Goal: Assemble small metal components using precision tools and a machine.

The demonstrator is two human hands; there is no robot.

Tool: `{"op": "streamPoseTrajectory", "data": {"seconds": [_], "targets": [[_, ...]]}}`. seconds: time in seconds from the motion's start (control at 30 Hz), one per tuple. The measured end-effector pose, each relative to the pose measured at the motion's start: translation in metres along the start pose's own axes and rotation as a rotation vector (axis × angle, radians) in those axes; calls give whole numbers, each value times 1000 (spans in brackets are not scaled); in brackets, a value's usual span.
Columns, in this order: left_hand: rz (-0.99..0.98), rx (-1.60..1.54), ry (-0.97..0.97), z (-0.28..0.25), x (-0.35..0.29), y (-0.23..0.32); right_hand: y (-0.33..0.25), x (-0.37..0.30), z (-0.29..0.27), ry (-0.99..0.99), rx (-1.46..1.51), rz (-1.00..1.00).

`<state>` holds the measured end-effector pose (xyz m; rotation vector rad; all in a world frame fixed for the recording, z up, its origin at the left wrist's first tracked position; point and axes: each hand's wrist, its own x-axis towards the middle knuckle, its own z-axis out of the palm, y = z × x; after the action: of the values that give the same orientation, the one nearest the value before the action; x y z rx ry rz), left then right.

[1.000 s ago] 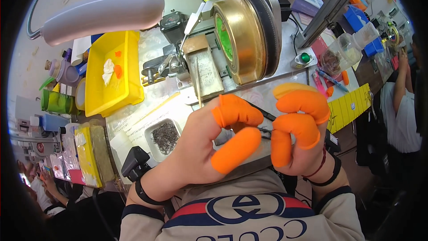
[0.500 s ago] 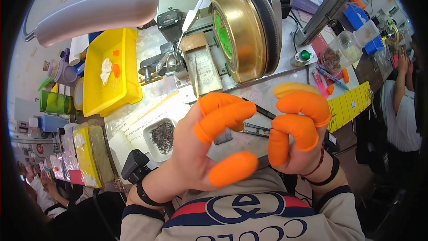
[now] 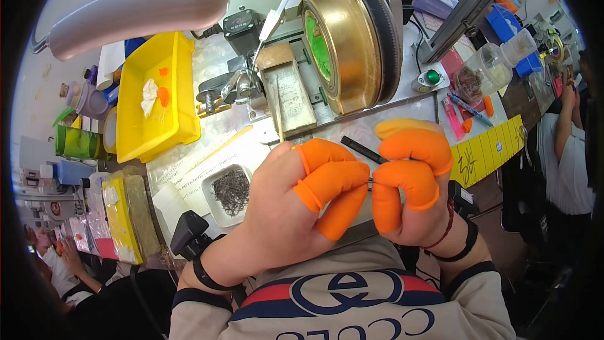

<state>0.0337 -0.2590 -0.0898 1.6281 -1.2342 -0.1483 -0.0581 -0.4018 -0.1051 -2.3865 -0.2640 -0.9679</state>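
Observation:
Orange finger cots cover the fingertips of both my hands, which meet almost touching in front of my body. The thumb and fingers of my left hand (image 3: 296, 195) are pressed together in a pinch. My right hand (image 3: 415, 182) has its fingers curled, with thumb and forefinger closed. A thin dark sliver shows between the two sets of fingertips; whether it is held or lies behind them I cannot tell. Just beyond my hands is a black stick-like tool (image 3: 363, 150). To the left of my left hand a white dish (image 3: 212, 203) holds a heap of fine dark wire-like pieces.
Ahead stands a machine with a gold wheel (image 3: 352, 50) and a small metal block (image 3: 289, 97). A yellow bin (image 3: 182, 119) is at the left, under a pale lamp (image 3: 138, 9). At right are a yellow ruled strip (image 3: 487, 157), pens and a clear cup (image 3: 478, 69). People sit at both sides.
My left thumb has closed up against its fingers, and the left hand has moved right to the right hand. My right hand has shifted slightly left, still curled.

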Motion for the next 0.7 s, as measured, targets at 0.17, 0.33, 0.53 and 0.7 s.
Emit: {"op": "streamPoseTrajectory", "data": {"seconds": [0.17, 0.33, 0.53, 0.7], "targets": [[95, 144, 94, -1, -1, -4, -5, -1, -4, 14, 96, 144], [68, 145, 86, -1, 0, -4, -2, -1, -7, 6, 43, 112], [103, 183, 105, 0, 2, -5, -2, 5, -7, -18, 12, 84], [102, 166, 148, 6, -3, -4, -4, 2, -6, 1, 12, 12]]}}
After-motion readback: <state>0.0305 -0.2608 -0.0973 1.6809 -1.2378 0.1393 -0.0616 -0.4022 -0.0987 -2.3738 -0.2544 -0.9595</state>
